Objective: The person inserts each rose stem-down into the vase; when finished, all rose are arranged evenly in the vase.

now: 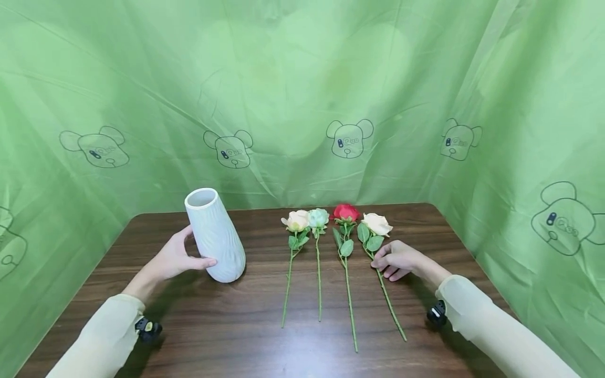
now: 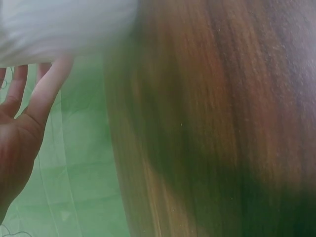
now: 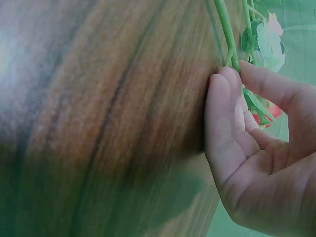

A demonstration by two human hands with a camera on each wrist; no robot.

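Observation:
On the left of the head view stands a white ribbed vase (image 1: 218, 239), its open mouth facing up. My left hand (image 1: 171, 258) holds its lower side, thumb across the front and fingers behind, partly hidden. In the left wrist view the fingers touch the blurred vase (image 2: 64, 24). To the right, my right hand (image 1: 402, 257) pinches the green stem of a cream-white rose (image 1: 377, 224) just under its leaves. The right wrist view shows thumb and fingertips meeting on that stem (image 3: 226, 29). The rose lies on the table.
Beside it on the brown wooden table (image 1: 227, 325) lie a red rose (image 1: 346, 212), a pale mint-green rose (image 1: 318, 218) and a peach-cream rose (image 1: 298, 220), blooms toward the far edge. A green curtain (image 1: 283, 105) with bear-head drawings surrounds the table's back and sides.

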